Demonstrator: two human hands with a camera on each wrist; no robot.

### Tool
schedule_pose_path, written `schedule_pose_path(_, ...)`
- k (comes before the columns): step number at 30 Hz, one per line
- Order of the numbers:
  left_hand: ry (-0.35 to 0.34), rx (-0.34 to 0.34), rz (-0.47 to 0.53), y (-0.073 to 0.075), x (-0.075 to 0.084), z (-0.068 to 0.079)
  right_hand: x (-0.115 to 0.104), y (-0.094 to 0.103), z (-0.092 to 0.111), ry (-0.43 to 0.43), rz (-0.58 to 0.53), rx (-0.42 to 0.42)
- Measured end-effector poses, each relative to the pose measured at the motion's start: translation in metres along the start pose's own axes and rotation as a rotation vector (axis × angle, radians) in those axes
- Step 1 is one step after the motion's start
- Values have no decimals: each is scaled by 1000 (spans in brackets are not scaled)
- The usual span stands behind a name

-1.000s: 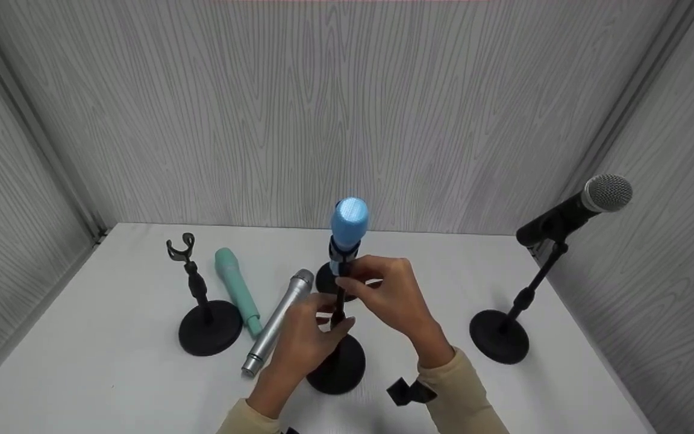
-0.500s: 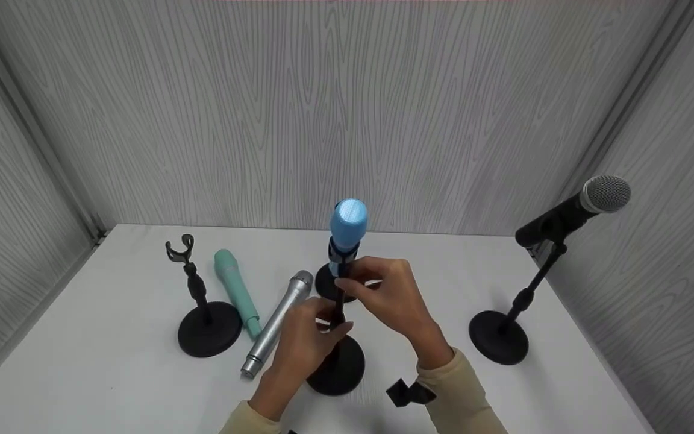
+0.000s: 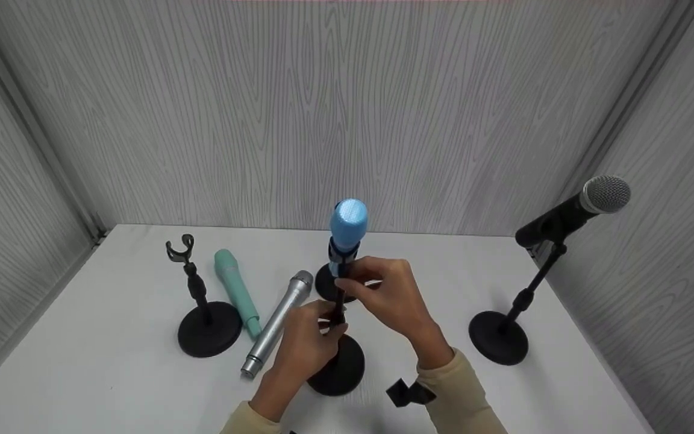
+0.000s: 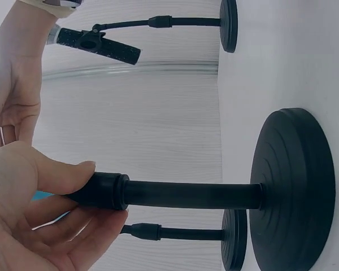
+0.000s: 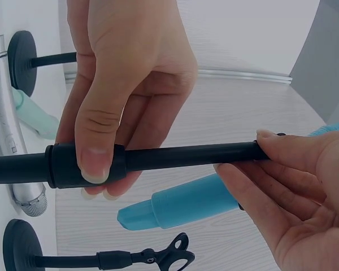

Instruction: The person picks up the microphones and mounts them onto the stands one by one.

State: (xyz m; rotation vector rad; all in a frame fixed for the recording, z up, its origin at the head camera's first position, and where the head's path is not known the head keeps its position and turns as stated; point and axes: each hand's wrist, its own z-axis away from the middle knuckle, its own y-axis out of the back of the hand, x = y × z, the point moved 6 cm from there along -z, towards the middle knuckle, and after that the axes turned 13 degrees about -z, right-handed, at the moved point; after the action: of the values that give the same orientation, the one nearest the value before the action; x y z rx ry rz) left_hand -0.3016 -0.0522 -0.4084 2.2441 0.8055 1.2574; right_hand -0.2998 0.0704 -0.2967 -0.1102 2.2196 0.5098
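Note:
A blue microphone [image 3: 349, 224] sits in the clip of a black desktop mic stand [image 3: 337, 366] in the middle of the table. My left hand [image 3: 308, 339] grips the collar [image 5: 87, 165] partway up that stand's pole, thumb on one side and fingers on the other. Higher up, just under the clip, my right hand [image 3: 390, 294] pinches the thin upper pole [image 5: 192, 156] between thumb and fingers. The round base [image 4: 294, 189] stands flat on the table. In the right wrist view the microphone's tapered lower end [image 5: 175, 204] hangs beside the pole.
To the left lie a silver microphone [image 3: 278, 322] and a mint-green microphone [image 3: 237, 290], beside a stand with a bare clip [image 3: 208, 328]. Another stand base [image 3: 326, 282] shows behind my hands. At right a black microphone [image 3: 564, 216] is mounted on its stand [image 3: 499, 337]. Grey panels [image 3: 347, 108] enclose the table.
My left thumb and fingers have shifted slightly round the collar, a little down and left. The right hand, the stand and the blue microphone have stayed almost still.

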Motion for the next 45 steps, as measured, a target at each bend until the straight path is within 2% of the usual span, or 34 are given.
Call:
schedule_pose_path(7, -12, 9, 12, -1, 0, 1, 1, -1, 0, -2, 0, -1)
schedule_pose_path(15, -10, -33, 18, -1, 0, -1, 1, 0, 0, -9, 24, 13)
schedule_pose_path(25, 7, 26, -67, 2, -2, -1, 3, -1, 0, -26, 31, 15)
schedule_pose_path(36, 36, 24, -106, 3, -3, -4, 2, 0, 0, -24, 14, 5)
schedule_pose_path(45, 12, 34, -66, 3, -2, -3, 2, -1, -1, -40, -2, 1)
